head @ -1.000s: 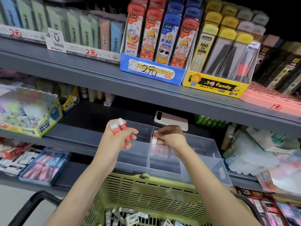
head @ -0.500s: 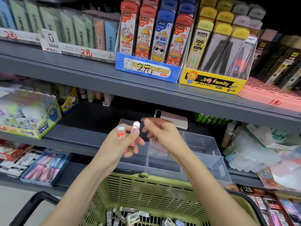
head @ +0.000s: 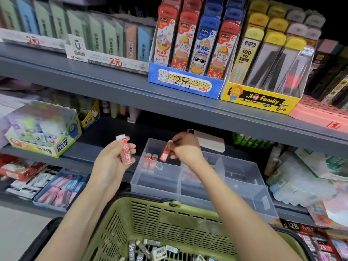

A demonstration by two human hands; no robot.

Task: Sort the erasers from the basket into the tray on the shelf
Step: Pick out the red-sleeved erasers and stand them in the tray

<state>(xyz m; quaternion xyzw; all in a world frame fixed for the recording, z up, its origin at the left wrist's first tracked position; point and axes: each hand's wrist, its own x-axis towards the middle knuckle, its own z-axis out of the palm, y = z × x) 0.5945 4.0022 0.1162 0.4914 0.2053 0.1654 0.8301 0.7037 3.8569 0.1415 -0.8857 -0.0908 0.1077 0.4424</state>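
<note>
A clear plastic tray (head: 156,186) with several compartments sits on the lower shelf. Two red-sleeved erasers (head: 150,161) stand in its far left compartment. My right hand (head: 186,147) pinches one red eraser (head: 165,153) over that compartment. Left of the tray, my left hand (head: 111,159) grips a red-and-white eraser (head: 125,149) upright. Below, a green basket (head: 169,219) holds several grey and white erasers (head: 150,249) at its bottom.
A phone (head: 209,141) lies behind the tray. A glue box (head: 45,132) stands at the left of the shelf, plastic packets (head: 301,178) at the right. The upper shelf edge (head: 169,108) overhangs the tray. A blue tray of pink items (head: 60,189) sits lower left.
My right hand took one red eraser from the left hand and moved it down over the tray's far left compartment. The left hand keeps one eraser.
</note>
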